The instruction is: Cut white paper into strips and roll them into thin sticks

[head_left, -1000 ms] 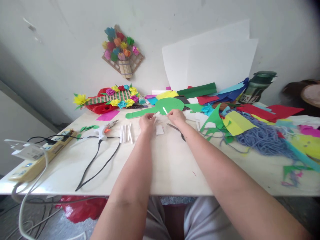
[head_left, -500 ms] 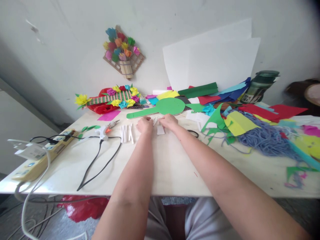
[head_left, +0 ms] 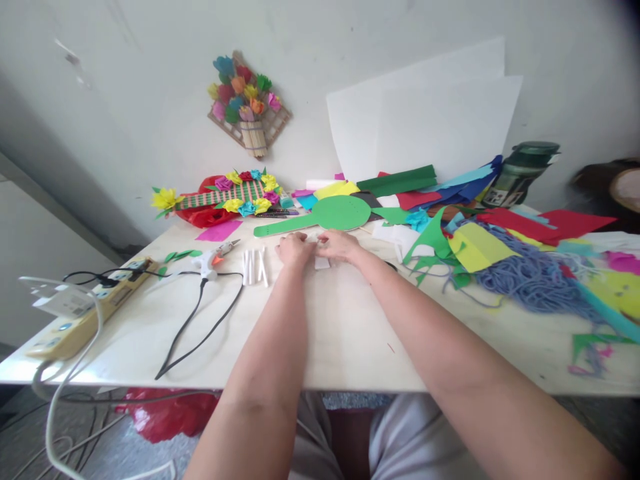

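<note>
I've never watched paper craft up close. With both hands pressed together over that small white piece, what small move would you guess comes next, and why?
Probably finish rolling it and lay it beside the white rolls. The left hand and right hand meet over the small white piece, fingers bent on it, and several finished rolls already lie in a row just left of the hands, near the glue gun.

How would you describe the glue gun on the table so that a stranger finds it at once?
Start at the yellow power strip on the table's left edge and follow the black cable toward the middle. It ends at the glue gun, lying on its side, left of the row of white sticks. Only it has a white body with an orange trigger and metal tip.
</note>
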A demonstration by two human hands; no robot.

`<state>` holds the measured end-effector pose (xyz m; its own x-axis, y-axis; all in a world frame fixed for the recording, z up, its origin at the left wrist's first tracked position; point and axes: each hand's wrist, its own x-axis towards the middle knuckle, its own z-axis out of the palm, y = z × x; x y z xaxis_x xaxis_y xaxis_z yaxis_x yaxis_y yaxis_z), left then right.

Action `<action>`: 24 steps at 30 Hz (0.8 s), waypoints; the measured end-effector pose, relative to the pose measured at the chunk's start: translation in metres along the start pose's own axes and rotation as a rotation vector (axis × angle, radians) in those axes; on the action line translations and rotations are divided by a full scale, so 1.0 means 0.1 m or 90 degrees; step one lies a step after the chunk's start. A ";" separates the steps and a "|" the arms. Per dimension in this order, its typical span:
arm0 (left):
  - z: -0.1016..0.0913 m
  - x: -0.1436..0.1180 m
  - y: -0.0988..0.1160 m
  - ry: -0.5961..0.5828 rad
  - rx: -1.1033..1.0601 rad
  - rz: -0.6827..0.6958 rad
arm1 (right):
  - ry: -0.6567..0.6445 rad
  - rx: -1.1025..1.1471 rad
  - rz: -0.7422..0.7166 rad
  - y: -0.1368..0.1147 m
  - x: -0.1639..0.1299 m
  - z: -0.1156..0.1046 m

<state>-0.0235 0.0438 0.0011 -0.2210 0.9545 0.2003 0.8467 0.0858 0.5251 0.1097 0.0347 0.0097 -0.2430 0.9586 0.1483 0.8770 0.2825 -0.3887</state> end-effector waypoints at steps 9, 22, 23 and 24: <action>-0.06 -0.02 0.00 -0.010 0.001 0.000 | -0.088 -0.088 -0.097 0.03 -0.07 -0.10; -0.03 -0.02 -0.05 -0.011 -0.015 0.047 | -0.101 0.035 -0.016 0.14 -0.12 -0.19; -0.03 -0.01 -0.06 -0.016 -0.024 0.053 | -0.090 0.064 -0.007 0.15 -0.12 -0.18; -0.03 -0.01 -0.07 -0.022 -0.033 0.060 | -0.079 0.094 0.000 0.15 -0.12 -0.18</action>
<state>-0.0301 0.0417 -0.0004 -0.1234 0.9669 0.2232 0.8370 -0.0194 0.5469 0.1333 0.0268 0.0181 -0.3007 0.9529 0.0386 0.8087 0.2762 -0.5192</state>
